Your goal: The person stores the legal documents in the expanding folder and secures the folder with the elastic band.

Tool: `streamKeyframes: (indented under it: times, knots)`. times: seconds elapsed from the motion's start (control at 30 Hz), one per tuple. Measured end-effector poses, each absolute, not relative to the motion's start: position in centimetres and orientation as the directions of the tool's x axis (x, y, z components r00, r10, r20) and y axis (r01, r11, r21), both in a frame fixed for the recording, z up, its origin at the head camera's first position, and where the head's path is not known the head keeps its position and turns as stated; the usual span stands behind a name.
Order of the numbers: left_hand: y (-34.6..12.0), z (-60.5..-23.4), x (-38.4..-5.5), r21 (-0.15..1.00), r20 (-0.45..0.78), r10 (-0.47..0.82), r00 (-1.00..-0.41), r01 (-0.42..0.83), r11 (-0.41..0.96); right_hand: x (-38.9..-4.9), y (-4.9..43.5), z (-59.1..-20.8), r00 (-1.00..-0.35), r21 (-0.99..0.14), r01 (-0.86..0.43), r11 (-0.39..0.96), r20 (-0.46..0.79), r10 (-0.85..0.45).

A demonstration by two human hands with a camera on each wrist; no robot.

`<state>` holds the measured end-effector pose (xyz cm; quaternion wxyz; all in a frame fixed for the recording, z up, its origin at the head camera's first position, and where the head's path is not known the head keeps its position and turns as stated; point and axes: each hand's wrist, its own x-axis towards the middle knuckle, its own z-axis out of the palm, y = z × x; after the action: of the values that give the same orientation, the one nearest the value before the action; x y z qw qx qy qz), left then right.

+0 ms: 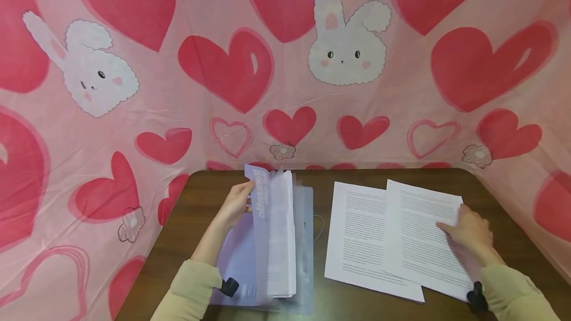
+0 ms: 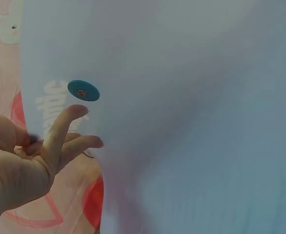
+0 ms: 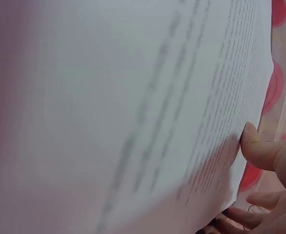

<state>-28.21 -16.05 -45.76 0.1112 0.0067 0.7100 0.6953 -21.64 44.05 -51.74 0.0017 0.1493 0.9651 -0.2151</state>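
A lilac document folder [image 1: 260,271] lies at the left of the table, its flap raised. My left hand [image 1: 236,204] pinches the flap's far left edge between thumb and fingers. White papers [image 1: 281,246] sit inside, over a translucent blue-grey back [image 1: 305,241]. In the left wrist view, a round blue button [image 2: 83,90] shows on the flap beside my extended fingers. At the right, my right hand [image 1: 473,229] holds the right edge of a printed sheet [image 1: 424,227], thumb on top and other fingers at the edge. That sheet overlaps another printed sheet [image 1: 361,232] on its left.
Everything lies on a dark brown wooden table [image 1: 318,271] with rounded far corners. A thin pale string [image 1: 322,227] loops out from the folder's right side. Pink cloth [image 1: 285,78] with hearts and rabbits hangs behind the table and along both sides.
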Motion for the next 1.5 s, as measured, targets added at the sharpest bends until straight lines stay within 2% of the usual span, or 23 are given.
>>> streamKeyframes:
  times: [0.1,0.2,0.47,0.87,1.07,1.5]
  knots:
    - [-16.0,-45.7,-28.2,0.989,-0.148,0.167,-0.975,-0.146,0.028,-21.6,44.2,-51.6,-0.945,-0.443,0.313,0.840,-0.056,0.322]
    - [-16.1,-45.7,-28.2,0.989,-0.146,0.165,-0.975,-0.144,0.026,-21.6,44.3,-51.2,-0.917,-0.462,0.386,0.799,-0.103,0.384]
    - [-16.0,-45.8,-28.2,0.989,-0.150,0.167,-0.975,-0.147,0.031,-21.6,44.7,-50.9,-0.865,-0.404,0.501,0.765,-0.253,0.433]
    - [-15.9,-45.9,-28.2,0.987,-0.158,0.148,-0.976,-0.153,0.045,-21.9,44.0,-50.7,-0.842,-0.412,0.539,0.734,-0.264,0.470]
    - [-16.0,-45.7,-28.2,0.988,-0.153,0.154,-0.976,-0.150,0.034,-22.4,43.6,-50.3,-0.834,-0.370,0.552,0.748,-0.245,0.494]
    - [-16.2,-45.7,-28.2,0.988,-0.152,0.154,-0.976,-0.151,0.021,-22.9,43.0,-49.9,-0.830,-0.362,0.556,0.748,-0.273,0.486]
